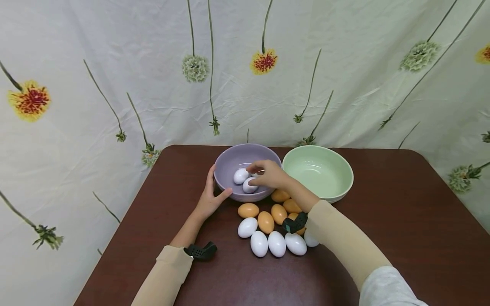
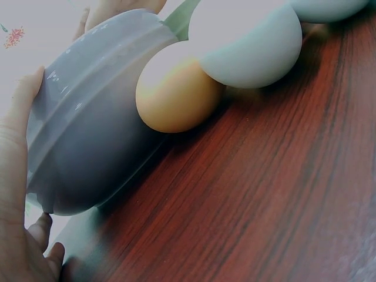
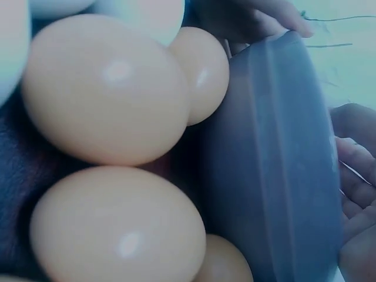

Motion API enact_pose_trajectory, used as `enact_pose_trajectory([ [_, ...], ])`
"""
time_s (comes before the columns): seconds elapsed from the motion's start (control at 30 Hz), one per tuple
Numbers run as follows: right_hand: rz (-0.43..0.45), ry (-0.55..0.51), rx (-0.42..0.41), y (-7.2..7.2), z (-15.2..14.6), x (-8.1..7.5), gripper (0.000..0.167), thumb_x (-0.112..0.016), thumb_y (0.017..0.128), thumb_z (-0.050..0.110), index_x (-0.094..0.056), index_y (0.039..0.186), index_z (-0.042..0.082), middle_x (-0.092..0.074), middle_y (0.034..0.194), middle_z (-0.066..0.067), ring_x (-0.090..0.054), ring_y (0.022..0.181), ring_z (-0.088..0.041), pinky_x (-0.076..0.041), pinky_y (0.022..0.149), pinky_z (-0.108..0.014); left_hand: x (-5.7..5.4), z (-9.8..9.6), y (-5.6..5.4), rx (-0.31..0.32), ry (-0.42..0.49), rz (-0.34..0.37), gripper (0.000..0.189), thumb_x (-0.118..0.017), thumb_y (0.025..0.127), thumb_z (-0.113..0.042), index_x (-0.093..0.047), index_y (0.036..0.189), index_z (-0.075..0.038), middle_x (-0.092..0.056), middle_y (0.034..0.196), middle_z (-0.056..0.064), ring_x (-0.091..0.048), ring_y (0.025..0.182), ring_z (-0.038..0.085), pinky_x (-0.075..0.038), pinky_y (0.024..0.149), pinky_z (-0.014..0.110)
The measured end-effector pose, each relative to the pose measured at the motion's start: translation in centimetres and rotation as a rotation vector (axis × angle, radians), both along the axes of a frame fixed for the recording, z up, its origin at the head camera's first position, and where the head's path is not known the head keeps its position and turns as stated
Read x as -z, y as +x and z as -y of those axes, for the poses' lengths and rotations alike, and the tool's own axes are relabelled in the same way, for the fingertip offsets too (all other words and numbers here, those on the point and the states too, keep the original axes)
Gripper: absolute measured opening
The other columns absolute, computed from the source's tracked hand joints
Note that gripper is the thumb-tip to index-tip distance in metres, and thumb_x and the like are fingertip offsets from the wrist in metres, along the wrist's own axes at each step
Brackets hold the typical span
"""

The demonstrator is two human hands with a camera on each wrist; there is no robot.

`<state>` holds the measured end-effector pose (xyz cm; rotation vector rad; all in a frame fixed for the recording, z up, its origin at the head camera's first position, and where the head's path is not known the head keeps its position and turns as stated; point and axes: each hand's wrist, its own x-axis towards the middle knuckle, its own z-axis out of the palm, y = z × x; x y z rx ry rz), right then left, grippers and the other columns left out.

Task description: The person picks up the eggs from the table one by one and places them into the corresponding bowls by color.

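Observation:
A purple bowl (image 1: pixel 225 168) stands at the back of the table with white eggs (image 1: pixel 240 176) inside. My left hand (image 1: pixel 208 199) holds its left side, thumb at the near wall and fingers round the outer side; the left wrist view shows the bowl's outer wall (image 2: pixel 106 129). My right hand (image 1: pixel 271 174) reaches over the right rim, thumb and fingers apart among the eggs, partly covering one. In the right wrist view its fingers (image 3: pixel 358 161) show beyond the rim. Orange-brown eggs (image 1: pixel 248 211) lie before the bowl, with white eggs (image 1: pixel 259 244) nearer me.
A light green bowl (image 1: pixel 337 170) stands right beside the purple one, with no eggs visible inside. My right forearm passes over the eggs and hides some. Behind the dark red-brown table (image 1: pixel 398 221) hangs a white flowered cloth (image 1: pixel 153 55).

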<state>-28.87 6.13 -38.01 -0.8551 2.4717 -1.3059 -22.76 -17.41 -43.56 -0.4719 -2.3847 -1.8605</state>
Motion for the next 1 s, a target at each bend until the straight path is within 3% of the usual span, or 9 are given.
enact_pose_trajectory([
  [0.47, 0.176, -0.210, 0.085, 3.1, -4.4, -0.5, 0.045, -0.075, 0.085, 0.007, -0.059, 0.124, -0.009, -0.059, 0.125, -0.025, -0.055, 0.119, -0.033, -0.039, 0.104, -0.042, -0.1, -0.1, 0.2, 0.006, 0.004, -0.026, 0.091, -0.065, 0.089, -0.005, -0.002, 0.155, -0.001, -0.006, 0.160, 0.022, -0.009, 0.146, 0.033, -0.010, 0.115, 0.050],
  [1.0, 0.086, -0.274, 0.098, 5.7, -8.1, 0.6, 0.041, -0.074, 0.085, 0.003, -0.061, 0.121, -0.010, -0.061, 0.121, -0.025, -0.056, 0.118, -0.034, -0.041, 0.103, -0.042, 0.0, -0.2, 0.1, 0.012, 0.014, -0.046, 0.091, -0.065, 0.088, -0.003, -0.004, 0.155, 0.000, -0.008, 0.159, 0.021, -0.012, 0.145, 0.033, -0.011, 0.115, 0.051],
])
